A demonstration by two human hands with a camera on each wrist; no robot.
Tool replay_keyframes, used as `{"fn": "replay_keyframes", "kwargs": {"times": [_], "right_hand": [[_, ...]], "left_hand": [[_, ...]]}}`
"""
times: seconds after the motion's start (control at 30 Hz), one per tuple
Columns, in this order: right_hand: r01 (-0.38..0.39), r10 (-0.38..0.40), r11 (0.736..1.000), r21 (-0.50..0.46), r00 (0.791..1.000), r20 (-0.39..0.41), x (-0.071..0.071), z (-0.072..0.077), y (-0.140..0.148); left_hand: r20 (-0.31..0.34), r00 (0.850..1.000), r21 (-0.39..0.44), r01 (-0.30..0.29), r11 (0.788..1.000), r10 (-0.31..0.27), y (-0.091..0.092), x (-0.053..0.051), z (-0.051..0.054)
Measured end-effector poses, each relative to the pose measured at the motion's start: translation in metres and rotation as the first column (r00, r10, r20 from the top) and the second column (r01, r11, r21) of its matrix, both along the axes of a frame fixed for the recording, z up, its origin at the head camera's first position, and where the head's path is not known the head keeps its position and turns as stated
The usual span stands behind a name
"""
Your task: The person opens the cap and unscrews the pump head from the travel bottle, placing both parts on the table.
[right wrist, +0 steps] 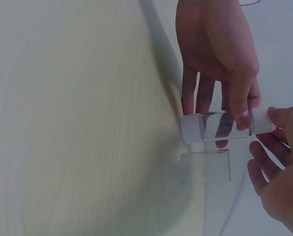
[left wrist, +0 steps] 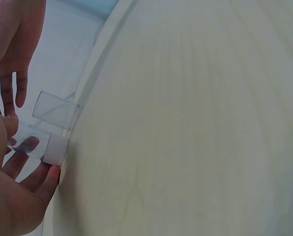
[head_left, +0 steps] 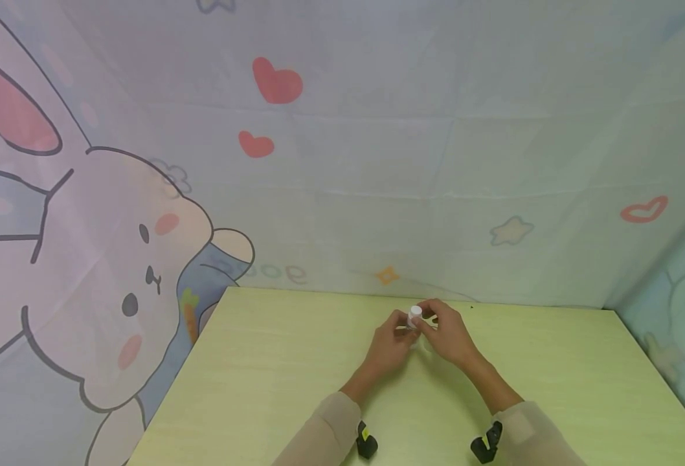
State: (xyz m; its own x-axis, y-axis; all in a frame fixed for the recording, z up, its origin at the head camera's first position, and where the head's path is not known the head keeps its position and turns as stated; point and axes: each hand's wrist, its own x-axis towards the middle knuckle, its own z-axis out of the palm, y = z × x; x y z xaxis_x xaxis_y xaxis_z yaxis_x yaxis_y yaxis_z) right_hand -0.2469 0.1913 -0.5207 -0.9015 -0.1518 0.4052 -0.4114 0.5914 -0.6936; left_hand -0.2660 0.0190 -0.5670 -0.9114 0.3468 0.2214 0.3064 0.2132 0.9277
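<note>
A: Left hand: pose?

B: Comes in from lower left, fingers curled round the clear bottle, gripping it; thumb on its upper body.

A: Right hand?

B: In from lower right, set higher. Thumb and fingertip pinch the white cap; remaining fingers bent below, apart from the bottle.

A: Bottle's place?

B: Between both hands' fingers, about upright. White base beside the left hand's lowest fingertips, close over the tabletop; cannot tell if touching.

A: Anything else close?

B: Clear tube, upright, just beside the bottle, below the right hand's bent fingers.

A: Forearms?

B: Angled inward, converging at the fingers. Pale sleeves end short of the wrists; a black device by each sleeve.
</note>
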Motion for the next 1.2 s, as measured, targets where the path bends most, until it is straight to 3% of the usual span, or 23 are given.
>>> {"fn": "replay_keyframes", "kwargs": {"times": [0.67, 0.9, 1.2], "right_hand": [[-0.034, 0.034, 0.999, -0.001, 0.999, 0.001, 0.0019, -0.0008, 0.0], [0.006, -0.003, 0.999, -0.049, 0.999, 0.047, 0.0003, 0.0002, -0.0005], [0.035, -0.033, 0.997, -0.073, 0.999, 0.041, 0.0, 0.0006, -0.0025]], "left_hand": [[0.003, 1.0, 0.0, 0.004, 1.0, -0.004, 0.0003, -0.0005, -0.0008], [0.029, 1.0, 0.014, 0.006, 1.0, -0.007, 0.0, 0.0001, 0.0005], [0.048, 0.999, 0.007, -0.004, 1.0, 0.004, 0.0001, -0.0022, -0.0033]]}}
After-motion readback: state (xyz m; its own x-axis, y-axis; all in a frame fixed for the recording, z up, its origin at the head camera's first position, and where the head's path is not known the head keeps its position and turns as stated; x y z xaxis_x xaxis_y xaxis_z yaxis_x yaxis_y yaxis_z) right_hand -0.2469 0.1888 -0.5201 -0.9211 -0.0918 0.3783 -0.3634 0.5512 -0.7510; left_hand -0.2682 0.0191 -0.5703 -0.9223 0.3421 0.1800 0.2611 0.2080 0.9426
